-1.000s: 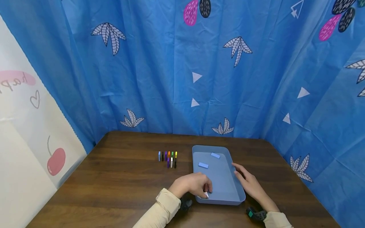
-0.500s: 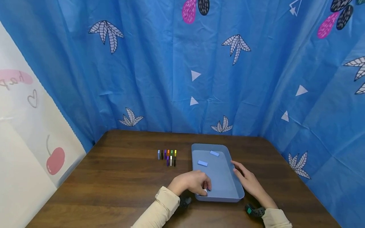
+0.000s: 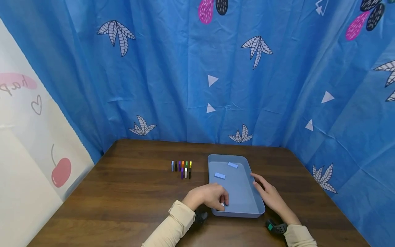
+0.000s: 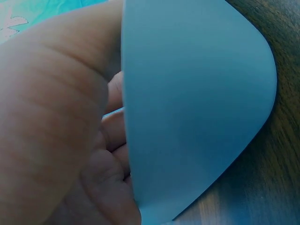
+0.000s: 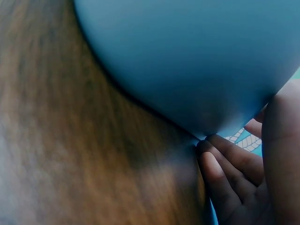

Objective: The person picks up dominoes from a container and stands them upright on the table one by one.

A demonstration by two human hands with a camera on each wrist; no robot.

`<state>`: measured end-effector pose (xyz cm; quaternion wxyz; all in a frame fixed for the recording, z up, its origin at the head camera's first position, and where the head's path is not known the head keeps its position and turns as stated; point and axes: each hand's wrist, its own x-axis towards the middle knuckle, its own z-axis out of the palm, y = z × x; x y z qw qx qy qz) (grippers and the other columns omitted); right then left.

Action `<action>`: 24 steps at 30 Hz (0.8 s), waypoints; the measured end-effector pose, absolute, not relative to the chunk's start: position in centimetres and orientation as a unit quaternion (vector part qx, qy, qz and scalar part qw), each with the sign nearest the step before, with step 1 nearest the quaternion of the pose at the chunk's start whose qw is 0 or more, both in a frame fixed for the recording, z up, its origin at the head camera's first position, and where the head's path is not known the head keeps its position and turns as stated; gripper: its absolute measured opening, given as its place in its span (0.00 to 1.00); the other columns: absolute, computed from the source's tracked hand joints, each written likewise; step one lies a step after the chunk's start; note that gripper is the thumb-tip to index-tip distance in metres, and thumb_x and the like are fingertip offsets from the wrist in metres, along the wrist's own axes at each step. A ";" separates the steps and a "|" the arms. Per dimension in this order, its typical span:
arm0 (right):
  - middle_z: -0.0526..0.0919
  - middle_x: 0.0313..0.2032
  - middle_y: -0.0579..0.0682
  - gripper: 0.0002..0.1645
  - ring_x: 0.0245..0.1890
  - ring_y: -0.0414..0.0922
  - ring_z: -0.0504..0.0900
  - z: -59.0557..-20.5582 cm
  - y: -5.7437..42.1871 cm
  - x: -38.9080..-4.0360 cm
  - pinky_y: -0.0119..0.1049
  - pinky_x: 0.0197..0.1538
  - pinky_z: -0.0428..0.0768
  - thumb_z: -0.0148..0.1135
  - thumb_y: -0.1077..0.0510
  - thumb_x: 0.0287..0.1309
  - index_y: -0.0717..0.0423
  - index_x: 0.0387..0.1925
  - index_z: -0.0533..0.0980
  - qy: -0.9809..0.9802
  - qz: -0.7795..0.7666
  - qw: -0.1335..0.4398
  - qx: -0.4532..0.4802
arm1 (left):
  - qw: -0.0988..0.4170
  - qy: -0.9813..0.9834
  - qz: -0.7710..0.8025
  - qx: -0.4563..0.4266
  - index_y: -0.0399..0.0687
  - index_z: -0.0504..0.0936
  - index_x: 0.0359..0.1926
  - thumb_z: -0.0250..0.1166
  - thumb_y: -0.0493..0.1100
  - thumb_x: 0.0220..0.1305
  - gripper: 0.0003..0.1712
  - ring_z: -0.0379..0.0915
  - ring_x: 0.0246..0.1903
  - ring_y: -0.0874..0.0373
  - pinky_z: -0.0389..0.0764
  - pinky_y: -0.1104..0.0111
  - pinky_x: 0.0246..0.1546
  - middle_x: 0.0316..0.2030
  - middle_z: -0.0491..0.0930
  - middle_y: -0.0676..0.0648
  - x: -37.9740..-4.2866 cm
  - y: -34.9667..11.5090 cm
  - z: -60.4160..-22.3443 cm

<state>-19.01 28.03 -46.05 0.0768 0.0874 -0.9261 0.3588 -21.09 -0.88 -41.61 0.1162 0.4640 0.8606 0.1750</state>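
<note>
My left hand [image 3: 213, 196] reaches over the near left corner of a blue tray [image 3: 242, 197], fingers curled down inside it. Between thumb and fingers it pinches a small white block [image 3: 222, 204], mostly hidden by the hand. On the tray's right side, my right hand [image 3: 271, 199] touches the outer wall with extended fingers. Two light blue blocks, a nearer one [image 3: 220, 175] and a farther one [image 3: 232, 165], lie flat in the tray. In both wrist views the tray's outer wall [image 4: 197, 103] covers much of the frame.
Left of the tray, several small coloured blocks [image 3: 179, 166] stand upright in two short rows on the brown wooden table [image 3: 123, 192]. A blue patterned curtain [image 3: 172, 68] hangs behind the table, and a white printed sheet [image 3: 31, 137] is at the left.
The white block shows less beyond my left thumb than a second ago. The head view has shifted slightly; both hands and the tray keep nearly the same places.
</note>
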 end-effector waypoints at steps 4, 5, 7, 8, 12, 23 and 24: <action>0.68 0.72 0.64 0.31 0.67 0.65 0.73 -45.9 27.9 -19.1 0.62 0.64 0.75 0.46 0.46 0.81 0.50 0.77 0.62 -0.927 0.358 0.075 0.086 | 0.117 0.861 0.179 0.461 0.54 0.89 0.35 0.75 0.42 0.59 0.03 0.69 0.28 0.74 0.72 0.82 0.30 0.26 0.76 0.64 -21.1 -1.0 -41.6; 0.68 0.72 0.64 0.31 0.67 0.65 0.73 -45.9 27.9 -19.1 0.62 0.64 0.75 0.46 0.45 0.81 0.50 0.77 0.62 -0.927 0.357 0.073 0.084 | 0.117 0.861 0.181 0.460 0.54 0.89 0.34 0.75 0.42 0.59 0.03 0.69 0.28 0.74 0.72 0.82 0.30 0.26 0.76 0.64 -21.2 -1.0 -41.6; 0.68 0.72 0.64 0.31 0.67 0.65 0.73 -45.9 27.9 -19.1 0.62 0.64 0.75 0.46 0.45 0.81 0.50 0.77 0.62 -0.928 0.356 0.070 0.081 | 0.117 0.861 0.182 0.460 0.55 0.89 0.33 0.75 0.42 0.59 0.03 0.70 0.28 0.74 0.73 0.83 0.30 0.25 0.76 0.65 -21.2 -1.0 -41.7; 0.68 0.72 0.64 0.31 0.67 0.65 0.73 -45.9 27.9 -19.1 0.62 0.64 0.75 0.46 0.45 0.81 0.50 0.77 0.62 -0.929 0.356 0.069 0.080 | 0.115 0.861 0.181 0.461 0.56 0.89 0.33 0.75 0.42 0.59 0.03 0.70 0.27 0.74 0.73 0.83 0.30 0.25 0.77 0.65 -21.2 -1.1 -41.7; 0.67 0.73 0.64 0.30 0.68 0.65 0.72 -45.8 27.8 -19.2 0.62 0.65 0.74 0.46 0.46 0.81 0.50 0.77 0.62 -0.930 0.353 0.071 0.080 | 0.113 0.860 0.180 0.464 0.57 0.89 0.30 0.74 0.42 0.60 0.04 0.70 0.25 0.74 0.72 0.82 0.28 0.23 0.77 0.66 -21.3 -1.1 -41.6; 0.65 0.75 0.63 0.32 0.69 0.66 0.70 -45.8 27.8 -19.1 0.59 0.66 0.74 0.46 0.43 0.81 0.47 0.78 0.60 -0.928 0.362 0.051 0.069 | 0.118 0.850 0.207 0.470 0.56 0.88 0.27 0.73 0.40 0.61 0.07 0.67 0.22 0.73 0.72 0.82 0.25 0.20 0.76 0.66 -21.3 -1.4 -41.9; 0.64 0.75 0.62 0.32 0.70 0.66 0.69 -45.9 27.8 -18.9 0.58 0.67 0.73 0.46 0.43 0.80 0.46 0.78 0.60 -0.929 0.363 0.044 0.064 | 0.119 0.847 0.210 0.473 0.56 0.88 0.27 0.73 0.40 0.61 0.07 0.67 0.22 0.74 0.72 0.82 0.25 0.19 0.75 0.67 -21.2 -1.4 -42.0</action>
